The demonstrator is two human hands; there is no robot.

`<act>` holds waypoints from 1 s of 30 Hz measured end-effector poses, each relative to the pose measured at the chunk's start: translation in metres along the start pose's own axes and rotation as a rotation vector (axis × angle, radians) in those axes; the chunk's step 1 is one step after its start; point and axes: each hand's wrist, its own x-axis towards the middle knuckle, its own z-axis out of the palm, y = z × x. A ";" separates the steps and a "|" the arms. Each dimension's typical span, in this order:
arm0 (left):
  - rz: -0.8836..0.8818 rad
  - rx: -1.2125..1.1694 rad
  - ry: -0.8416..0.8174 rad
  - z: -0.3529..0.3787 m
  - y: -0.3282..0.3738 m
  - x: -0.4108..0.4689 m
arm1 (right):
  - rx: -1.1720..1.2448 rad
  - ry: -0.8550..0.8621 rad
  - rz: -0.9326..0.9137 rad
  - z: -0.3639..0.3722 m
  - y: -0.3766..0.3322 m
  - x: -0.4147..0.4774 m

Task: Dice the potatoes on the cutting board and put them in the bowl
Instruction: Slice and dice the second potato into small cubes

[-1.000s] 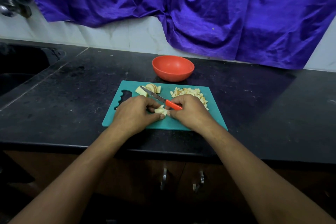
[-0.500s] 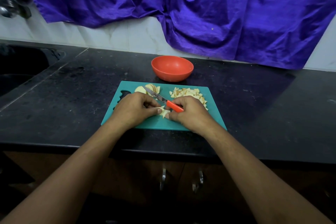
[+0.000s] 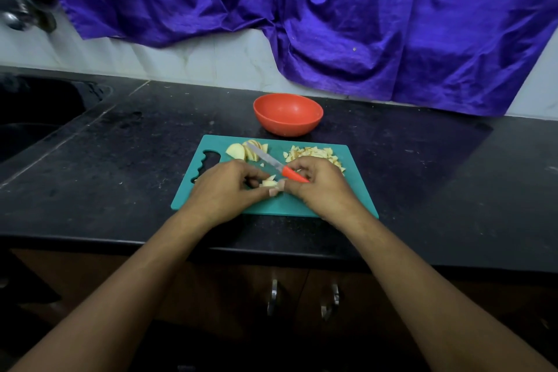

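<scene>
Cut potato pieces [image 3: 268, 183] sit mid-board on the teal cutting board [image 3: 357, 193], pinched by the left hand [image 3: 223, 189]. The right hand [image 3: 321, 187] grips the orange-handled knife [image 3: 280, 167], its blade angled away over potato slices [image 3: 241, 151]. A diced pile [image 3: 314, 153] lies far right on the board. The red bowl [image 3: 288, 115] stands just beyond on the black counter [image 3: 120, 166].

head cam | forward-down | near | above counter [image 3: 422, 178]
</scene>
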 end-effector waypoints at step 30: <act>-0.093 0.032 0.187 0.015 0.003 -0.004 | -0.844 0.017 -0.220 0.024 -0.026 -0.065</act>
